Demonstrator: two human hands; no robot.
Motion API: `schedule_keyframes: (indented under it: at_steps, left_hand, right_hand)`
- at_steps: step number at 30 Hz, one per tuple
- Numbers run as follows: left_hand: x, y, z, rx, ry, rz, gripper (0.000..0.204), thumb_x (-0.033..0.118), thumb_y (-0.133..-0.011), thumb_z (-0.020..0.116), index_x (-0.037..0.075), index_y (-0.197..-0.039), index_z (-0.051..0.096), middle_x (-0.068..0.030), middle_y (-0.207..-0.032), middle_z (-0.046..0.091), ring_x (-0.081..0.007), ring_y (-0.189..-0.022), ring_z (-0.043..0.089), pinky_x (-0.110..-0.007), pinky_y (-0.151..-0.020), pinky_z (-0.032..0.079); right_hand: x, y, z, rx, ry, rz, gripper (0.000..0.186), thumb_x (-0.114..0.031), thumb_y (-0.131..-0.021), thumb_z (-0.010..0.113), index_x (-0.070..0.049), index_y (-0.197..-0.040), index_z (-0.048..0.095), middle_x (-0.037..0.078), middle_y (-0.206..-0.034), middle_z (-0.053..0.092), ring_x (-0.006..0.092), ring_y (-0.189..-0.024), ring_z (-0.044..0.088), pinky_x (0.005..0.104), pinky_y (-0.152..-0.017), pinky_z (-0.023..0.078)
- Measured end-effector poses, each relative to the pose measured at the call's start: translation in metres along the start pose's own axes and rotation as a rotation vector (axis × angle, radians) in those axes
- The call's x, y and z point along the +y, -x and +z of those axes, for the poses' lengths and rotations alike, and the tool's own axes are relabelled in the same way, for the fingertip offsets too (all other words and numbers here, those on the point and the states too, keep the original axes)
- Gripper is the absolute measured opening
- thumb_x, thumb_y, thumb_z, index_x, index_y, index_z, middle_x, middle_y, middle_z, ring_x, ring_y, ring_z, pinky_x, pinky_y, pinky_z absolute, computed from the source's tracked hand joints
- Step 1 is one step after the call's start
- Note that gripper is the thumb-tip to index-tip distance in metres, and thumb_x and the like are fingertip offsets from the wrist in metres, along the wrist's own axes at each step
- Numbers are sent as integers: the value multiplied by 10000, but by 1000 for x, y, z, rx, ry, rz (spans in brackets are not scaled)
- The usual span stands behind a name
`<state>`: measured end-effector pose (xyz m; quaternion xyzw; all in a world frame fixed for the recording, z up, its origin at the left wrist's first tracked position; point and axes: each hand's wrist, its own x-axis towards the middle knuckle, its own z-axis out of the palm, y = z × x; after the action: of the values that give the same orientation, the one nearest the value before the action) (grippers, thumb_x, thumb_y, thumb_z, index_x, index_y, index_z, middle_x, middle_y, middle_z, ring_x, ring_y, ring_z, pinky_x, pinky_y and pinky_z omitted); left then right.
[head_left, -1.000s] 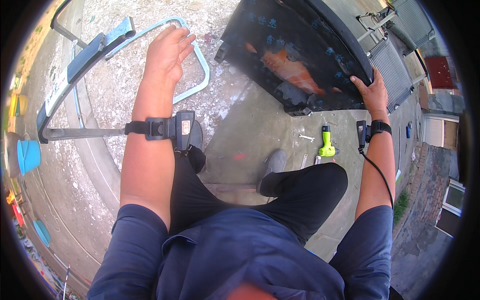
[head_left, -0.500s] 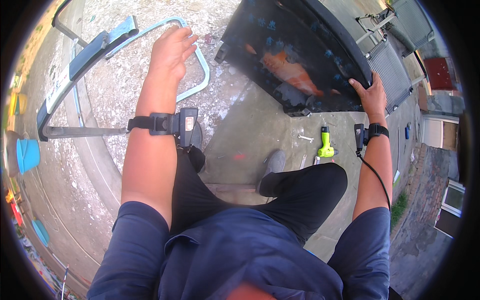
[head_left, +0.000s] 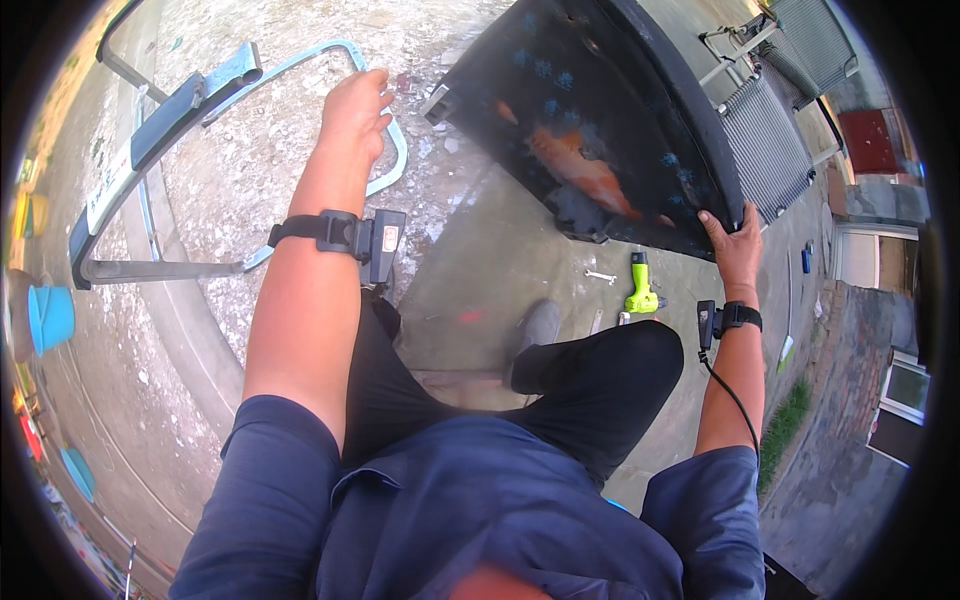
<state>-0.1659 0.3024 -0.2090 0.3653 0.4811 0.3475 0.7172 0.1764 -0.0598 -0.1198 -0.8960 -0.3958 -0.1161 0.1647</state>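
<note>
My left hand (head_left: 357,112) is raised beside a light blue tubular frame (head_left: 398,150), its fingers loosely bent and apart, with nothing visible held. My right hand (head_left: 738,240) grips the lower right corner of a large black curved panel (head_left: 530,80) printed with orange fish and pale blue markings; its thumb lies on the face. Below the panel lie a lime-green drill (head_left: 640,285) and a small wrench (head_left: 600,276) on the concrete.
A dark metal chair-like frame (head_left: 165,120) stands at left, with blue buckets (head_left: 50,318) beyond. Folded mesh loungers (head_left: 770,145) are behind the panel at right. A brick and plaster wall (head_left: 840,380) runs along the right. My legs (head_left: 625,370) are bent below me.
The black panel's right end and my right hand have moved down and slightly left. My left hand has shifted slightly right and down, its fingers more bent.
</note>
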Motion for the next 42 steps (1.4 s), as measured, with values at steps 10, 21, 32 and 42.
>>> schedule_keyframes:
  at_steps: [10,21,32,42]
  left_hand:
    - [-31,29,42,-84,-221,-120,613,233,-979,560,48,-1525,350,-204,-1503,428,-373,-1377,410,-533,-1085,354]
    - [-90,143,76,-320,-901,646,592,344,-1001,515,19,-1480,392,-360,-1505,310,-485,-1402,331,-477,-1145,321]
    - [-96,180,82,-541,-889,1006,561,251,-897,652,31,-1390,503,-347,-1457,377,-504,-1329,420,-517,-1088,381]
    - [-103,197,97,-753,-793,1086,538,167,-819,702,15,-1316,565,-216,-1447,468,-386,-1301,492,-488,-1021,416]
  right_hand:
    - [49,77,-12,-47,-212,44,586,-263,-695,909,-34,-1119,575,93,-987,601,227,-927,577,328,-864,469]
    - [202,119,-15,-180,-363,208,583,-127,-853,789,-18,-1345,496,116,-1291,601,220,-1161,563,358,-1033,422]
    - [196,78,-92,-370,-514,487,882,-433,-823,801,-73,-1500,365,67,-1479,462,215,-1377,394,389,-1174,246]
    - [145,12,-123,145,-759,333,692,-568,-915,631,-35,-1351,560,85,-1339,597,228,-1265,525,399,-1120,346]
